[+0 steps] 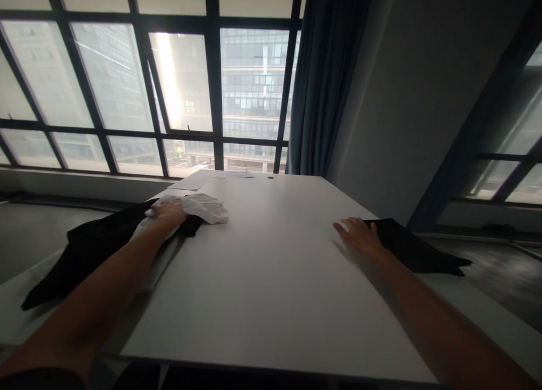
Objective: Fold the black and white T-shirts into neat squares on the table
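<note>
On the left side of the table, my left hand (169,214) is closed on a crumpled white cloth garment (207,206), its fingertips partly sunk in the folds. Beneath and beside that bundle spreads a black garment (101,235), which hangs past the table's left edge. My right hand (359,235) is open, fingers apart, at the right side of the white tabletop. Just beyond its wrist lies a flat black cloth (410,246), close to or touching the thumb side; nothing shows in the fingers.
The white table (271,288) reaches toward the windows, with a round cable hole (270,177) near its far edge. Papers (192,180) lie at the far left corner. Lower white surfaces adjoin both sides. A blue curtain (326,79) hangs beside a grey pillar (376,113).
</note>
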The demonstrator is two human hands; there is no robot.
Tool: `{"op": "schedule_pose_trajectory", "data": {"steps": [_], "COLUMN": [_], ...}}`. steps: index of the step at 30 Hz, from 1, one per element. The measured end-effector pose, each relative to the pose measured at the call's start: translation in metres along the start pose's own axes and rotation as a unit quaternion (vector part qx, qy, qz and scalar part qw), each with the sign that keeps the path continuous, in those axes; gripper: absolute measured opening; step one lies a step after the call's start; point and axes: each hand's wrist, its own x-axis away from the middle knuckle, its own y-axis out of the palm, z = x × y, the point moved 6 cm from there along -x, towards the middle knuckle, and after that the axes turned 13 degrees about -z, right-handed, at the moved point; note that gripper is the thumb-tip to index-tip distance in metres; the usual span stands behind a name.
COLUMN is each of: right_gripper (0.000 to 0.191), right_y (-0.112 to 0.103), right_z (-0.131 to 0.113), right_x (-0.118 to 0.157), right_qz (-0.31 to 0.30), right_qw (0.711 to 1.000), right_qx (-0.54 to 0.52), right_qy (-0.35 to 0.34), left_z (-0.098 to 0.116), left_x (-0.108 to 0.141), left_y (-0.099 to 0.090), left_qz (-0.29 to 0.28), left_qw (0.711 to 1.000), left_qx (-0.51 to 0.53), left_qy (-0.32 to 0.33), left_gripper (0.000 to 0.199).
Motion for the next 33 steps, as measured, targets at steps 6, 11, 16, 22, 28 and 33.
{"op": "schedule_pose_trajectory", "data": {"steps": [6,11,16,22,28,33], "right_gripper": [0.049,0.063,0.037,0.025,0.022,0.022], "right_y": [-0.018,-0.023,-0.002,-0.019,-0.07,-0.098], "right_z": [-0.075,-0.136,-0.167,-0.14,-0.083,-0.056], "right_x": [0.03,0.044,0.046,0.041,0.034,0.039], "right_qz": [-0.008,0.001,-0.062,-0.004,0.073,0.153], "right_qw": [0.992,0.967,0.949,0.951,0.963,0.967], "right_qx": [-0.034,-0.108,-0.133,-0.194,-0.189,-0.155], "right_qy": [-0.121,-0.232,-0.278,-0.242,-0.176,-0.132], "left_z": [0.023,0.147,0.203,0.18,0.126,0.094], "left_x": [-0.003,0.033,0.087,0.083,0.053,0.046], "left_y": [-0.02,0.02,0.096,0.099,0.024,-0.009], "left_qz": [0.049,-0.058,-0.202,-0.186,-0.019,0.069], "left_qw": [0.995,0.933,0.868,0.887,0.911,0.913], "left_qx": [0.075,0.17,0.112,0.073,0.233,0.301], "left_qy": [0.049,0.311,0.439,0.417,0.34,0.266], "left_gripper": [0.017,0.029,0.055,0.029,0.037,0.037]}}
